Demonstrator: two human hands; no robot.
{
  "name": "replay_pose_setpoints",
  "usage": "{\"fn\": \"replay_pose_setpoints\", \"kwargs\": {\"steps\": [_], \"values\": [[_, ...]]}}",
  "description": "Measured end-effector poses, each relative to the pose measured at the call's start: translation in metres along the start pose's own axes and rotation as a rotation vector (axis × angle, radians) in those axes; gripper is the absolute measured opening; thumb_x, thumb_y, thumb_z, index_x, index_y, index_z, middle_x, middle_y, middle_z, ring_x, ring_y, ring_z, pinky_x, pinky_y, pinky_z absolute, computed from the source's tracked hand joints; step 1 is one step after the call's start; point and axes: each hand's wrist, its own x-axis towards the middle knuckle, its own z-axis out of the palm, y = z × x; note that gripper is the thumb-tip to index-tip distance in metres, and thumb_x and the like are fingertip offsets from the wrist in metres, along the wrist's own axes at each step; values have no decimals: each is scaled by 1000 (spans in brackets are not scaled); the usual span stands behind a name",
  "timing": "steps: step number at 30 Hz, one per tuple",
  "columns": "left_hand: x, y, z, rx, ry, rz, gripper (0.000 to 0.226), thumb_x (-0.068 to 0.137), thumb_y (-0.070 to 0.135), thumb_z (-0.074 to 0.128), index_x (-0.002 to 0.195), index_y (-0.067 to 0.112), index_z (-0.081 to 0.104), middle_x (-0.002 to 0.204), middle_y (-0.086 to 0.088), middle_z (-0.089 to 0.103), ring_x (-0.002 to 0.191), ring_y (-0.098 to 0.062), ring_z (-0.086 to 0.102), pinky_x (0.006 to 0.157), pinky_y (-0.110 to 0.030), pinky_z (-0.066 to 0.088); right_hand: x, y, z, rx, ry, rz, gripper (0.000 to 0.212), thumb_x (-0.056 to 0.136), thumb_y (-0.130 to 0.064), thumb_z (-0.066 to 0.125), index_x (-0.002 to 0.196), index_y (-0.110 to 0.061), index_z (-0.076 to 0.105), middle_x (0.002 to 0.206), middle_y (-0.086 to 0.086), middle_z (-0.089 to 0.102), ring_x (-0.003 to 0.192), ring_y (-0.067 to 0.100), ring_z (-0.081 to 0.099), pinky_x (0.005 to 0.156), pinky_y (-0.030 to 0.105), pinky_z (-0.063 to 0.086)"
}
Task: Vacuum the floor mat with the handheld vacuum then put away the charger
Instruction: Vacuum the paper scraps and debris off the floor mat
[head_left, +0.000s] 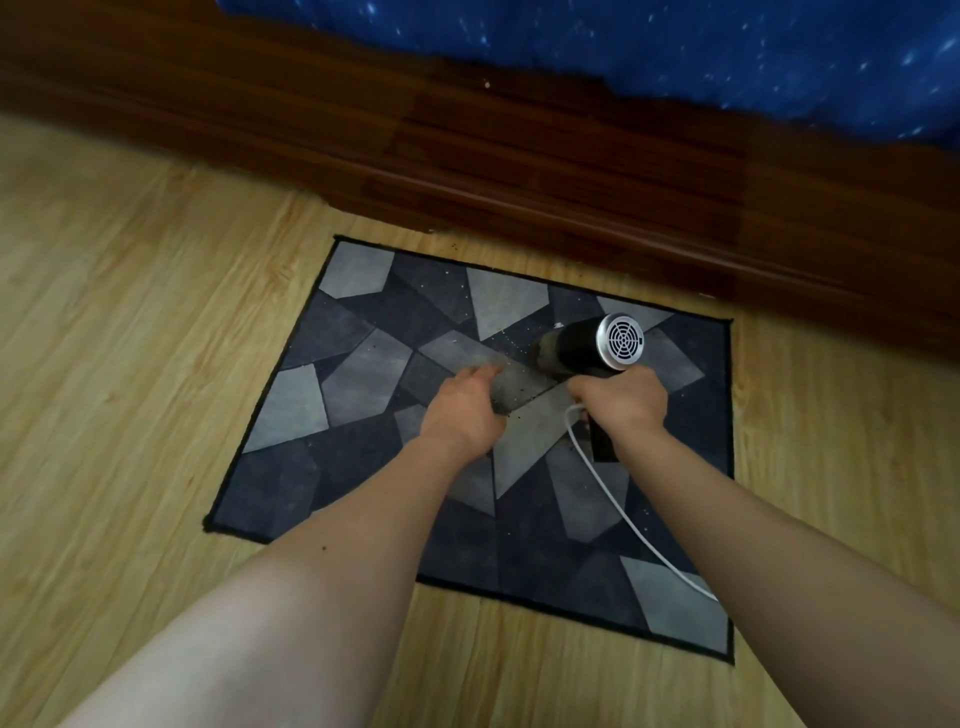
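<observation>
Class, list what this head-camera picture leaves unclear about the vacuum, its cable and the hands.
White cable: far end hidden behind the right forearm, head view.
Handheld vacuum: handle covered by the right hand.
Left hand: fingertips curled under; grip unclear.
Specks on the floor mat: too small to identify.

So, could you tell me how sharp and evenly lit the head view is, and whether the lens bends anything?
Head view: soft, even light, no glare or hard shadows; floor mat and handheld vacuum in the right hand fairly sharp; bed frame and blue bedding at the top blurred; wide-angle lens bows the frame's edge.
</observation>
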Motion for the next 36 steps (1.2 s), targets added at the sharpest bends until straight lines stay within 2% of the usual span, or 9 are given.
{"fn": "replay_pose_setpoints", "kwargs": {"steps": [3,8,14,18,22,24,27,29,36], "values": [[4,-1,-1,4,-8,5,66,88,13,59,147,19,30,148,-9,36,133,-28,35,109,-33,31,5,-6,1,-5,-9,-4,33,72,-21,74,101,-6,67,95,10,68,84,23,63,61,25,44],[11,-2,-3,8,-7,0,67,88,14,60,147,20,30,148,-9,36,133,-28,36,108,-34,32,15,-13,2,11,11,2,36,73,-22,75,103,-6,65,98,10,64,86,23,58,67,29,44],[14,-3,-2,-10,0,0,65,88,14,59,147,19,31,146,-9,38,133,-28,37,108,-33,32,26,-15,-5,100,66,22,25,75,-19,74,93,-9,61,81,4,58,78,21,55,65,30,43],[18,-2,0,-15,-4,-3,65,88,13,58,147,19,30,146,-9,38,132,-27,37,106,-33,33,32,-10,-9,172,100,66,26,73,-18,75,93,-8,62,86,10,66,81,25,63,72,36,54],[21,-1,1,-28,2,5,65,88,12,58,147,20,31,144,-8,39,131,-27,38,106,-31,33,35,-7,-11,257,100,125,29,65,-17,75,88,-9,61,93,14,69,87,31,66,80,45,58],[23,-1,2,-32,0,1,64,88,12,58,146,19,32,143,-8,41,130,-27,39,106,-31,33,38,-6,-14,291,46,165,33,57,-18,75,86,-8,62,91,16,70,84,32,68,78,48,59],[26,-2,5,-27,-19,-10,65,87,14,58,146,19,31,142,-9,42,130,-27,39,106,-33,34,42,-7,-23,353,-75,204,24,67,-5,72,89,-4,62,79,17,67,61,24,64,60,37,58],[27,-2,6,-16,-42,-20,66,88,14,58,147,18,29,144,-10,40,131,-28,38,107,-34,34,44,-7,-26,345,-133,199,21,71,1,69,90,-4,62,73,16,64,54,21,59,52,31,52],[29,-3,8,-10,-68,-37,70,87,13,58,149,19,26,148,-8,34,134,-25,37,108,-33,35,45,-11,-27,291,-170,142,18,73,3,68,82,-9,57,73,16,62,54,21,57,51,31,50]]}}
